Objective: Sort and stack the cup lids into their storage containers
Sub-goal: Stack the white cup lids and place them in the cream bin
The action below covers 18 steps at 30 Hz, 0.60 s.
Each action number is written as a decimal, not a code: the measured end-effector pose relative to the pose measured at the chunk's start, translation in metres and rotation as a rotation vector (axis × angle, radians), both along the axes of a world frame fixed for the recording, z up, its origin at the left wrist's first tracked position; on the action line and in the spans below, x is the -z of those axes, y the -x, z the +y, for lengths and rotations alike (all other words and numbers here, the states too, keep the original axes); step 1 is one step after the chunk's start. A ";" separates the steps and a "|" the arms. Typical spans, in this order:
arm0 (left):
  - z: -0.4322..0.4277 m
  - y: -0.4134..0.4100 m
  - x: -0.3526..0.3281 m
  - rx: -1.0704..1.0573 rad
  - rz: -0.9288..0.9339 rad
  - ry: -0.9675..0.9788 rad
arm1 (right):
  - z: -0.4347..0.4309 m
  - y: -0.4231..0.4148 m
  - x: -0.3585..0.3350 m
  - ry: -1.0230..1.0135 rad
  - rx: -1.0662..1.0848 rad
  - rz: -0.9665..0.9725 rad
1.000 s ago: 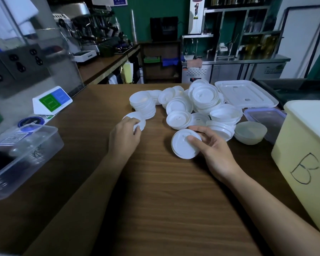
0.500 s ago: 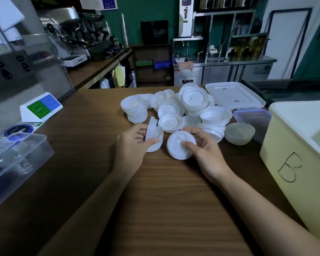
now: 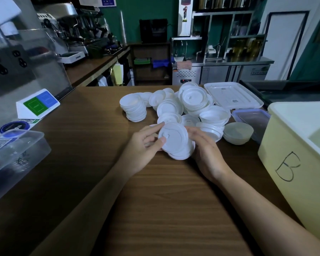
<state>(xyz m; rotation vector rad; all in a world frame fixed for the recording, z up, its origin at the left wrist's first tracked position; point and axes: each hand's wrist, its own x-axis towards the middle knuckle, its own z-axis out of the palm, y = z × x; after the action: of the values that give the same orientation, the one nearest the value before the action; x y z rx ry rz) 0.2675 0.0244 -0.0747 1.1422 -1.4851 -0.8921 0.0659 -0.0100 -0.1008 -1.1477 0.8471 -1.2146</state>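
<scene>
a brown wooden surface [image 3: 155,200] holds a big pile of white cup lids [image 3: 192,100], off to the left of the yellow bin [image 3: 294,163] marked b. closer in and also left of the bin, a small stack of lids [image 3: 174,140] is held between both hands. the left hand [image 3: 142,145] pinches the top lid with thumb and fingers [image 3: 153,127], and the right hand [image 3: 205,152] curls its fingers round the side nearest the bin.

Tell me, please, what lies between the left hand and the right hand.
In the head view, a small stack of white lids lies between them: the left hand pinches its top lid, the right hand holds its other side.
</scene>
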 end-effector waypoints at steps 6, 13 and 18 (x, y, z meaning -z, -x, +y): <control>0.001 0.001 0.001 -0.038 -0.028 0.091 | 0.004 0.000 -0.003 0.009 -0.066 0.009; 0.002 0.007 0.005 -0.056 -0.142 0.129 | 0.006 -0.001 -0.001 0.045 -0.081 0.017; 0.001 0.008 0.007 -0.041 -0.046 0.058 | 0.008 -0.001 -0.003 0.035 -0.087 -0.009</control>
<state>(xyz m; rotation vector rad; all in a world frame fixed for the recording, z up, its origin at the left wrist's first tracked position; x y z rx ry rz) 0.2595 0.0257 -0.0818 1.1529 -1.5096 -0.7942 0.0669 -0.0024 -0.0977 -1.1948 0.7638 -1.1660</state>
